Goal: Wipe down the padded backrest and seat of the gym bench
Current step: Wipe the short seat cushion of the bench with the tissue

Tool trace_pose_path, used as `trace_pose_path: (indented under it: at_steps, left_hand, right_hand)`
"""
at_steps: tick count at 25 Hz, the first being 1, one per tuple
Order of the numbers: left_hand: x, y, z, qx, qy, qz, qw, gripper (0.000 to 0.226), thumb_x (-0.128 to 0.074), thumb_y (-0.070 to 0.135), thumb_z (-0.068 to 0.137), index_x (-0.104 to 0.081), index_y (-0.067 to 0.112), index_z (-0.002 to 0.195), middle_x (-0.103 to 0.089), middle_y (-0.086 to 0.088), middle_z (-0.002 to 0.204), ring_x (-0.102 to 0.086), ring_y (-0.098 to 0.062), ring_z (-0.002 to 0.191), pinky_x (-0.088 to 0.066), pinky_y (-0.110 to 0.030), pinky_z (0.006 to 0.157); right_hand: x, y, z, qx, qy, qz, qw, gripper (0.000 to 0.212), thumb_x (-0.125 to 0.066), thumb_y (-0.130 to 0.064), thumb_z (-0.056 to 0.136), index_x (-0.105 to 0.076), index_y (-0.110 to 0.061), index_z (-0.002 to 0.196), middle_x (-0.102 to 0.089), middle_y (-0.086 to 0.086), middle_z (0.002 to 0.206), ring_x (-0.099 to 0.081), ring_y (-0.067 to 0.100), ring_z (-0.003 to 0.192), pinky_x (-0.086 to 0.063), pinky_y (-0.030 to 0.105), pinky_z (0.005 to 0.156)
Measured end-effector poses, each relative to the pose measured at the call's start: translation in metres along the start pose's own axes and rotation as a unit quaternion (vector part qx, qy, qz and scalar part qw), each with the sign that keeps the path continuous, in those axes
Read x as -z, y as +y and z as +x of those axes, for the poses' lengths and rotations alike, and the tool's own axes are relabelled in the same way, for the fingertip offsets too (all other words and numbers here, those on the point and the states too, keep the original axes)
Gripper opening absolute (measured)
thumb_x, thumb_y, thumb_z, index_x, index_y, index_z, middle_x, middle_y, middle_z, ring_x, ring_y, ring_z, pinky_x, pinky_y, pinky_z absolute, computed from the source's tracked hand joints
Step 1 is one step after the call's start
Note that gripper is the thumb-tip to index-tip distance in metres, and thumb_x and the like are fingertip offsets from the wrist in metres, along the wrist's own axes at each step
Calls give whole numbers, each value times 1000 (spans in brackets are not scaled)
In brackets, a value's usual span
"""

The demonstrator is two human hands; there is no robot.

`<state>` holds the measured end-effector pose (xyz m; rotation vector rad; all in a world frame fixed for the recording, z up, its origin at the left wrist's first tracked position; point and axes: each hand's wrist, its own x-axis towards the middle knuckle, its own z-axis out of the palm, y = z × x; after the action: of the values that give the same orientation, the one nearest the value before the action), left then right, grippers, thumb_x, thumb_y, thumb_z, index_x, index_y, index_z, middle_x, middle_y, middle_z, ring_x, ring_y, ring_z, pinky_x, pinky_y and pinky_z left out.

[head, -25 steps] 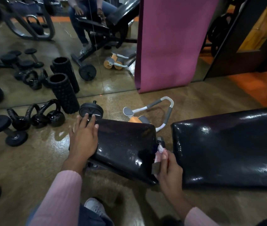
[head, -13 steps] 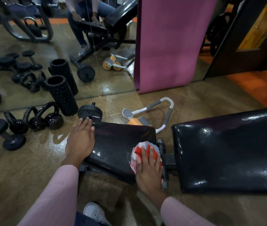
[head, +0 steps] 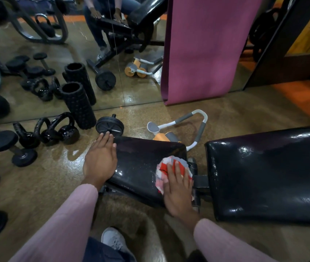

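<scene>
While the left hand (head: 101,161) lies flat on the seat (head: 142,167)'s left end, steadying it, the right hand (head: 176,188) presses a cloth (head: 164,167) open-palmed at its right edge.

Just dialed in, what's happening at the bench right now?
A person is wiping the gym bench. The right hand presses a red and white cloth flat onto the seat pad, at the end nearest the backrest. The left hand rests open on the seat's far end, steadying it. Nothing is touching the backrest.
</scene>
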<state>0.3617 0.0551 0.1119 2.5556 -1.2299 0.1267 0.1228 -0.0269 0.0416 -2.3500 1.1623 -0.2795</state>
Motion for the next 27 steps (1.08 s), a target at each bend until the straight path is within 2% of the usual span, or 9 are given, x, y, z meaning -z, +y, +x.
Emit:
trace_pose_path:
  at_steps: [2, 5, 11, 13, 15, 18, 22, 25, 27]
  left_hand:
    - [1, 0, 0, -4, 4, -5, 1000, 45, -33, 24, 102, -45, 1, 138, -42, -11, 146, -33, -23, 139, -27, -38, 114]
    - [1, 0, 1, -9, 10, -4, 1000, 44, -34, 23, 101, -47, 1, 137, -45, -12, 144, -36, -24, 138, -29, -39, 113]
    - [0, 2, 2, -4, 13, -7, 1000, 43, -33, 23, 102, -47, 1, 137, -45, -11, 144, -36, -22, 138, -25, -35, 113]
    - [0, 2, 2, -4, 10, -8, 1000, 43, -33, 22, 102, -47, 1, 137, -45, -11, 144, -36, -22, 137, -26, -35, 113]
    - [1, 2, 2, -2, 12, -9, 1000, 43, -34, 22, 102, -47, 1, 137, -46, -11, 144, -37, -22, 137, -28, -36, 112]
    - [1, 2, 1, -9, 13, -8, 1000, 43, -34, 22, 101, -48, 1, 136, -47, -11, 143, -38, -23, 136, -30, -38, 111]
    - [-1, 2, 2, -4, 17, -4, 1000, 43, -31, 22, 102, -50, -1, 134, -49, -12, 141, -40, -23, 135, -31, -38, 111]
    - [-1, 3, 2, -3, 18, -1, 1000, 43, -32, 22, 102, -51, -1, 133, -50, -13, 140, -41, -23, 135, -30, -37, 110]
    - [-1, 2, 3, -1, 18, -3, 1000, 41, -35, 20, 102, -51, 0, 133, -50, -12, 140, -40, -23, 135, -29, -36, 111]
  right_hand:
    - [1, -5, -15, 52, -16, -17, 998, 61, 14, -61, 91, 13, -43, 150, 16, -15, 161, 21, 17, 148, 7, 45, 120]
    - [11, 20, -47, 121, -46, 2, 992, 55, -6, -52, 100, 5, -42, 153, 16, -19, 161, 23, 14, 147, 11, 40, 120]
    - [9, 15, 2, 13, -1, 31, 999, 71, 7, -68, 89, -5, -42, 153, 10, -7, 164, 15, 15, 149, -3, 49, 122]
    - [7, -5, 2, 51, -9, 3, 999, 67, 7, -62, 91, 1, -39, 153, 6, -5, 164, 13, 16, 149, 0, 47, 120]
    - [1, -11, -23, 109, -24, -39, 993, 60, -6, -50, 96, 6, -40, 153, 6, -4, 164, 15, 16, 149, 5, 40, 118]
    - [-3, 21, -55, 132, 31, -4, 991, 61, -27, -33, 98, -5, -36, 155, -7, -7, 164, 2, 16, 150, -4, 35, 117]
    - [1, 35, -24, 33, -3, 87, 996, 58, -11, -52, 99, -1, -39, 154, 6, -14, 163, 11, 13, 150, 4, 39, 122]
    - [0, 0, -1, 34, 6, 27, 999, 61, -7, -50, 95, 4, -35, 153, 5, -8, 164, 12, 14, 150, 5, 39, 120]
    - [-4, -7, -15, 77, 10, -34, 996, 61, -17, -42, 97, -3, -32, 155, -2, -7, 164, 9, 14, 150, -1, 37, 118]
